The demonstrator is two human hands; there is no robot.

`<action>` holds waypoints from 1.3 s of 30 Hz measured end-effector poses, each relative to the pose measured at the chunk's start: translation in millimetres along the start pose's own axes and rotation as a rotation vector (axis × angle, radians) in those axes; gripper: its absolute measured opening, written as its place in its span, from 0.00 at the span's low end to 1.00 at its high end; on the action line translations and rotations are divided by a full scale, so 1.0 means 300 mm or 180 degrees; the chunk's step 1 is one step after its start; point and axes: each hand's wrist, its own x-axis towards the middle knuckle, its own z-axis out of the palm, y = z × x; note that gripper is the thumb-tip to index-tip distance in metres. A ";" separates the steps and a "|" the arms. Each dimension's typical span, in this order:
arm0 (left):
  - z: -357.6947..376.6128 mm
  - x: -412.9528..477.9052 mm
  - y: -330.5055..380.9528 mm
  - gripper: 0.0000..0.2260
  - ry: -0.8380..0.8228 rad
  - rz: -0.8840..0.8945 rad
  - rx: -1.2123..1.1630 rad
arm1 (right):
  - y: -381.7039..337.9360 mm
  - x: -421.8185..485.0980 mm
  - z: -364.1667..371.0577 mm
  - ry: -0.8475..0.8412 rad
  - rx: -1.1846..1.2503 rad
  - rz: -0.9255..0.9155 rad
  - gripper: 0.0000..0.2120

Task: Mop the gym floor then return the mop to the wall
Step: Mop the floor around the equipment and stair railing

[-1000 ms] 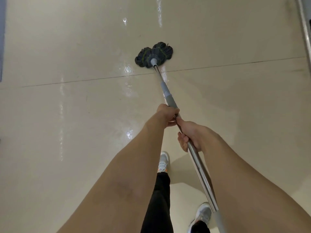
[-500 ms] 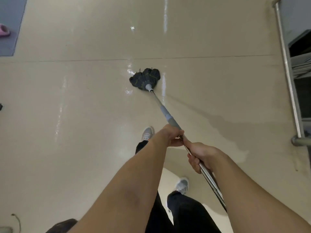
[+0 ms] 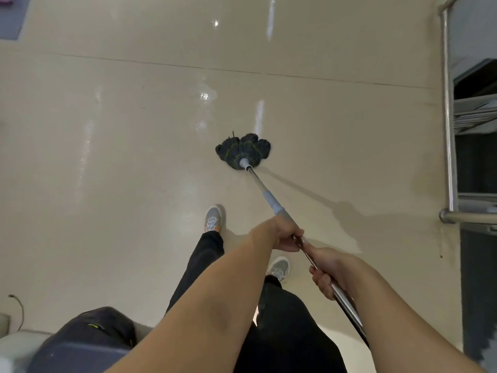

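A dark string mop head (image 3: 243, 152) with green stitching lies flat on the glossy beige floor (image 3: 113, 162) ahead of me. Its metal handle (image 3: 271, 200) slants back toward my body. My left hand (image 3: 285, 235) is closed around the handle just below its grey collar. My right hand (image 3: 326, 270) grips the bare steel part lower down, right behind the left. Both arms reach forward over my black trousers and grey shoes.
A steel rail frame (image 3: 447, 125) with dark equipment behind it runs down the right side. A dark bag (image 3: 88, 337) sits on a pale object at the lower left. A grey mat corner (image 3: 12, 20) shows at the top left. Wet streaks shine on the floor.
The mop head has been drawn back toward my feet and shifted right. The view has tilted down, so my legs, the bag and more of the rail now show.
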 end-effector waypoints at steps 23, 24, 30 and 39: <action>-1.285 0.259 0.856 0.15 0.1088 0.0981 -0.0731 | -1.554 0.147 0.490 0.0552 -0.0436 -0.1059 0.30; -1.277 0.255 0.825 0.15 0.1071 0.0931 -0.0686 | -1.520 0.151 0.501 0.0506 -0.0445 -0.1033 0.30; -1.162 0.197 0.596 0.16 0.0932 0.0629 -0.0414 | -1.227 0.130 0.573 0.0386 -0.0180 -0.0889 0.30; -0.836 0.061 0.209 0.07 0.0575 0.0228 -0.0288 | -0.692 0.113 0.527 0.0242 -0.0228 -0.0583 0.28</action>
